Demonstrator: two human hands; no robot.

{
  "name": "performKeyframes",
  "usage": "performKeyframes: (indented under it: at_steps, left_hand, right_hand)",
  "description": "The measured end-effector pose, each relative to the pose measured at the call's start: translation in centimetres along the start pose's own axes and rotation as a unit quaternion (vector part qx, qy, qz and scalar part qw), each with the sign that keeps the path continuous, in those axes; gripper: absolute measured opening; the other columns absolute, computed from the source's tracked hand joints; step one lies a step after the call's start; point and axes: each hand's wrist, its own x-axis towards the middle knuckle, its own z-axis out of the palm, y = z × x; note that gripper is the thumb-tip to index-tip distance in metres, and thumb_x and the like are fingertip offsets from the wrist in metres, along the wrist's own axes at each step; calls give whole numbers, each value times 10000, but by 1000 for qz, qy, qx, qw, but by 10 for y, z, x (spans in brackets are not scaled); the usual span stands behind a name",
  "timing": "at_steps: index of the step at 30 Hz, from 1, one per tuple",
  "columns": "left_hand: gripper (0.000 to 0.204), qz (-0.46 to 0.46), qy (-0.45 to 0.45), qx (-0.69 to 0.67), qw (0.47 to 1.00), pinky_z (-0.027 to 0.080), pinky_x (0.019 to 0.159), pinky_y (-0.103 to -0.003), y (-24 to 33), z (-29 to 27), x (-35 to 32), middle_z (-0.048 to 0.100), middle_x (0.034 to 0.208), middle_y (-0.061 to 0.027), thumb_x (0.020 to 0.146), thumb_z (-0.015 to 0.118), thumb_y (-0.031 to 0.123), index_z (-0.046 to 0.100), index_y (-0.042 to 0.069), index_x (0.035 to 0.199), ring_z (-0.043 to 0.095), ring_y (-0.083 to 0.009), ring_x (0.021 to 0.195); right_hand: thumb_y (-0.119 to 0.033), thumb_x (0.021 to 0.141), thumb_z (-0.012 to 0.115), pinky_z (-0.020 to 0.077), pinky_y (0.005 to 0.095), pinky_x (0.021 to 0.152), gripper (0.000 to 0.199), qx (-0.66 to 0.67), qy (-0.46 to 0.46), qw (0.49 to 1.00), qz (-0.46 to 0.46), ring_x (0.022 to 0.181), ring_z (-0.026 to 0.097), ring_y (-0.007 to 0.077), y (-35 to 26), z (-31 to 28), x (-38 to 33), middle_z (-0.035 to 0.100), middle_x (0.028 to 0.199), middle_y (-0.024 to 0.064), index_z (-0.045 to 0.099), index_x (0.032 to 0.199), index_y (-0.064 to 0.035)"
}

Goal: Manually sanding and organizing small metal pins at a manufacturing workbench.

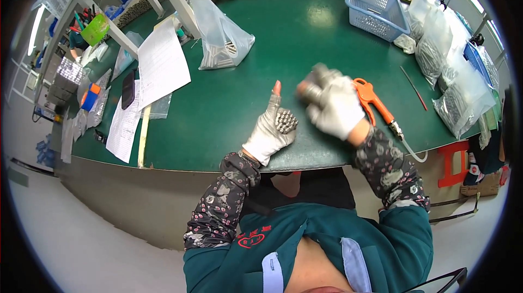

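Note:
My left hand, in a white fingerless glove, is wrapped round a bundle of thin metal rods near the table's front edge. Their round ends show in a tight cluster, and the thumb points away from me. To the right, my right hand, gloved the same way, is curled above the table. Motion blurs its fingertips, and what they hold, if anything, I cannot make out. Just beside that hand lies an orange air blow gun with a pale hose.
Beyond my left hand stands a plastic bag of metal rods, near paper sheets and a phone. A blue basket sits at the far right. Several filled bags line the right edge, near a thin red-handled tool.

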Motion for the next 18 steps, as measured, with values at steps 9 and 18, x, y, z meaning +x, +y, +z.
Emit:
performKeyframes:
  at_steps: [9,18]
  left_hand:
    - [1057,48,14,-12,999,445,726,-210,3,0,2,526,861,7,607,637,-77,22,230,1411,515,-75,732]
    - [1081,97,-26,-80,992,427,758,-213,2,7,6,515,889,4,621,719,-31,24,219,1411,503,-83,763]
  right_hand:
    - [-207,658,589,396,418,872,359,-79,-111,981,136,1044,477,337,19,3,-10,447,1202,203,614,1008,-132]
    - [-379,607,719,440,367,682,673,98,-168,976,98,753,581,294,-18,-5,-18,591,792,135,504,1163,-67]
